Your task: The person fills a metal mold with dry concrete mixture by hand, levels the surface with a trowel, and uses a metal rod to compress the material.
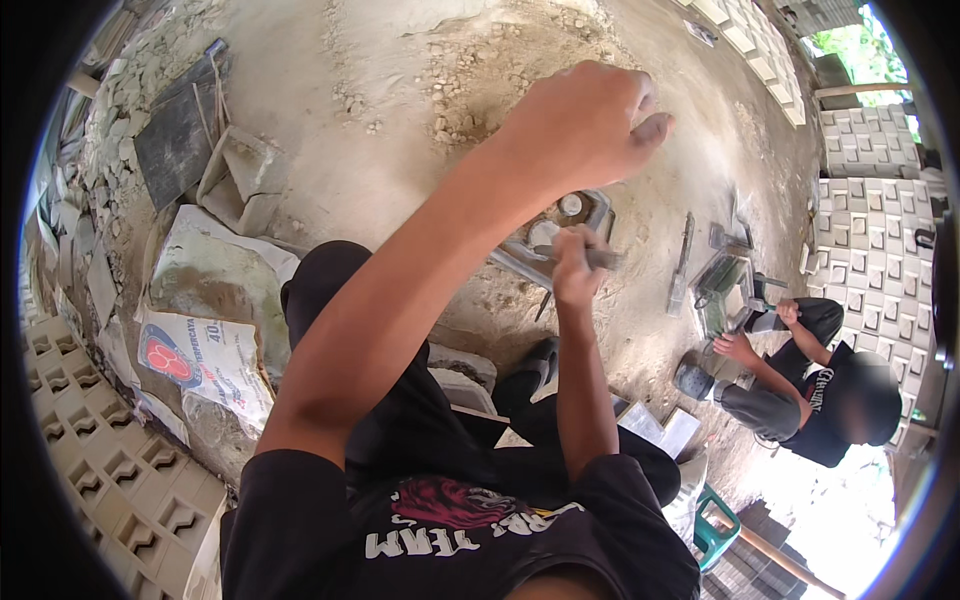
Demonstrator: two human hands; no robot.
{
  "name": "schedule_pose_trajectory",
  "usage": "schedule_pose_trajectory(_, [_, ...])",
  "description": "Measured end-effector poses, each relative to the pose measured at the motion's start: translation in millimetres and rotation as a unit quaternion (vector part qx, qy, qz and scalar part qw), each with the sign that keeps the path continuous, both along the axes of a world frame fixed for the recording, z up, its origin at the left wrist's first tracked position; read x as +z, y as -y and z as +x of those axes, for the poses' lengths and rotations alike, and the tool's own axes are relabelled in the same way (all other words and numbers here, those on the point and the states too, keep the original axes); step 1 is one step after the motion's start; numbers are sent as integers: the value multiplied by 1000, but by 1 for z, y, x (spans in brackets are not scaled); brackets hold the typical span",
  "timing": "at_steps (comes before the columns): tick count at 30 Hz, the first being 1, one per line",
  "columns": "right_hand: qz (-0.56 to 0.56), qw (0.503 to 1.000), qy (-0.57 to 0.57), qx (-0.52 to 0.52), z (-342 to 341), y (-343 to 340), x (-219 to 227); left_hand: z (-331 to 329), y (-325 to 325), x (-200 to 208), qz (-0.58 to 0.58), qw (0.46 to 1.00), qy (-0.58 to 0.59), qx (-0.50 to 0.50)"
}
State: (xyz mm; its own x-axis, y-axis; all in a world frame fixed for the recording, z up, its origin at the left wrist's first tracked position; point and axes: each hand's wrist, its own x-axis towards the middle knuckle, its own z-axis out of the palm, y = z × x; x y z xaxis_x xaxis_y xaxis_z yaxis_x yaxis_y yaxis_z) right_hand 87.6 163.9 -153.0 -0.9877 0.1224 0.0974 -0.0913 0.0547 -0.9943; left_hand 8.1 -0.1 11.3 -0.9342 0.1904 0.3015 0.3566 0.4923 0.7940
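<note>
- In the head view, your right hand has its fingers wrapped around a dark-handled tool, blurred here.
- Just beyond that grip lies an angular frame on the ground, a pale round piece within it.
- Your left hand hangs above and beyond the grip, fingers curled in; you can't tell whether it holds anything.
- Right of the grip, a long flat bar lies on the dirt floor.
- Farther right, a co-worker has one hand at another frame.
</note>
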Motion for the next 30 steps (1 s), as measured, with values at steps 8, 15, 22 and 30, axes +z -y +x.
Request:
schedule_pose_trajectory(8, [-12, 999, -26, 24, -11, 15, -5, -6, 3, -3, 57, 997, -40, 30])
schedule_pose_trajectory(15, [11, 1000, -4, 9, -15, 26, 7, -7, 1, -11, 51, 989, -124, 58])
schedule_pose_trajectory(22, [-48, 997, 57, 17, -16, 38, 2, -6, 4, -3, 26, 997, -63, 39])
schedule_pose_trajectory(30, [2, 998, -2, 70, -18, 52, 2, -9, 2, -10, 26, 993, -104, 45])
